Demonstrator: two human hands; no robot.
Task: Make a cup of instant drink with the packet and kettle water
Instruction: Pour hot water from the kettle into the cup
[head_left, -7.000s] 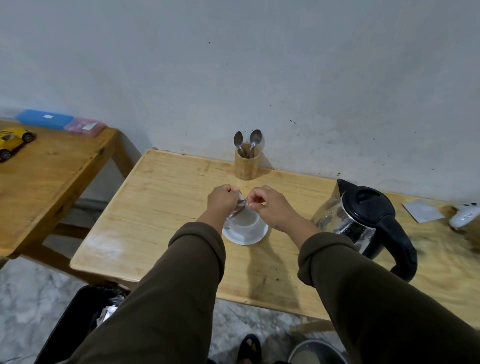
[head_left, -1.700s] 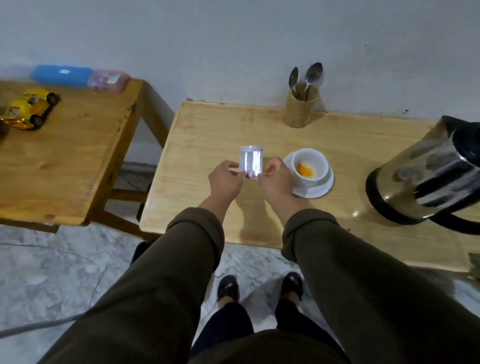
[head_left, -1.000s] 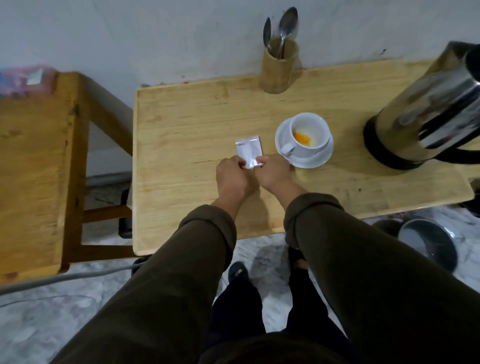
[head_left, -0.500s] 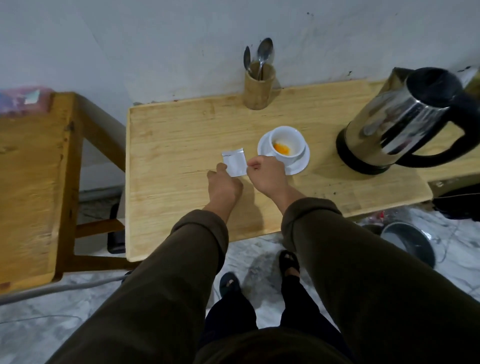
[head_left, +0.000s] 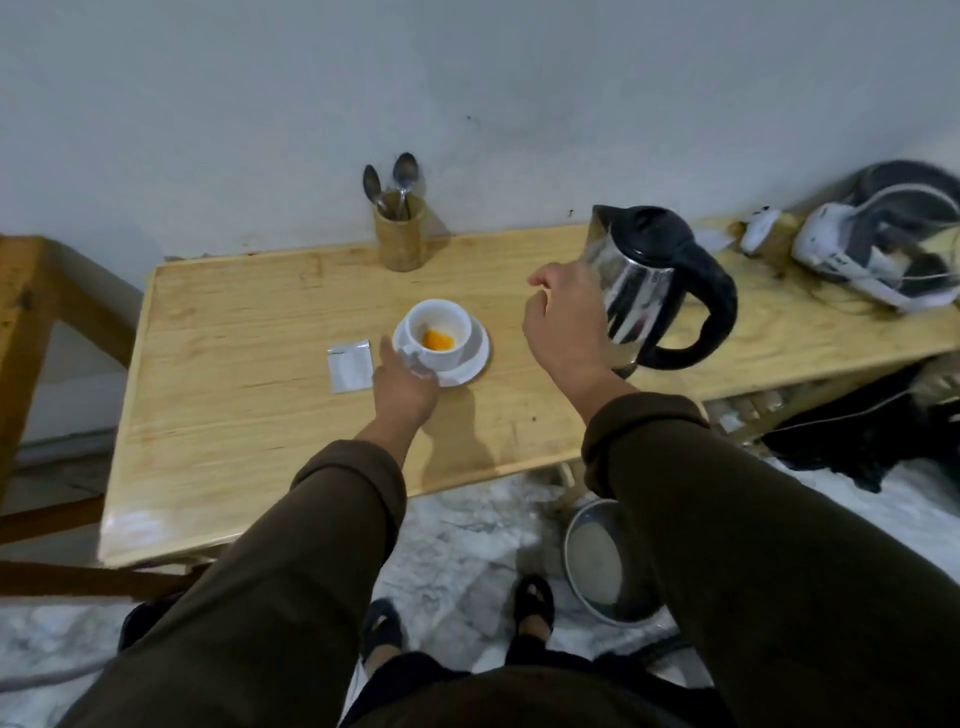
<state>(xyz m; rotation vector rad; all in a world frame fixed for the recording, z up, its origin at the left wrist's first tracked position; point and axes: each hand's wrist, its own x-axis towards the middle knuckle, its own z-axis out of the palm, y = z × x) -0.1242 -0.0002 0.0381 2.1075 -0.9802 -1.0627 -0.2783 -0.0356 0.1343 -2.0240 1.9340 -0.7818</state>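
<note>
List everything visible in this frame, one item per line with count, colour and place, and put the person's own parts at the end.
Light wooden table: 1, pale yellow, centre, against the wall.
White ceramic cup: 1, orange powder inside, on the saucer.
White saucer: 1, mid-table.
Silver foil packet: 1, flat on the table, left of the saucer.
Steel kettle with black handle: 1, right of the cup.
Bamboo holder: 1, tan, by the wall.
Metal spoons: 2, in the holder.
Darker wooden table: 1, far left.
Metal bowl: 1, on the floor.
Left hand: at the saucer's near edge.
Right hand: open, beside the kettle.
</note>
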